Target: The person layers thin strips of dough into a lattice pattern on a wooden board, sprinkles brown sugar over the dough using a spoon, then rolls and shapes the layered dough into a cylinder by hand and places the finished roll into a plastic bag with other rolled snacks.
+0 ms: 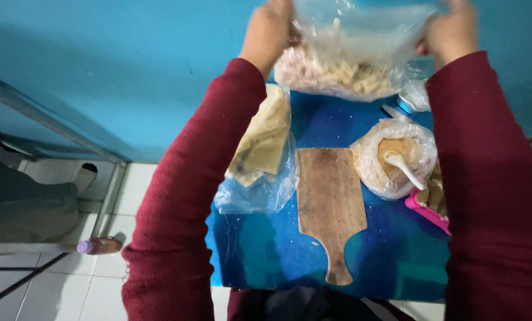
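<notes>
Both arms, in dark red sleeves, reach up and forward. My left hand [269,32] and my right hand [451,31] each grip an upper edge of a clear plastic bag [343,65], which hangs between them above the far end of a small blue table [266,249]. The bag's bottom holds pale, beige pieces of food. Below it on the table lie a bare wooden cutting board [330,205] with its handle toward me, a clear bag of flat yellowish sheets [263,148] on the left, and an open bag of brown crumbs [397,157] with a white spoon [401,166] in it.
A pink container [423,209] pokes out from behind my right sleeve. A blue wall rises behind the table. To the left, a white tiled floor has a metal frame [52,122], dark fabric [25,208] and a small brown bottle with a purple cap [101,245] lying on it.
</notes>
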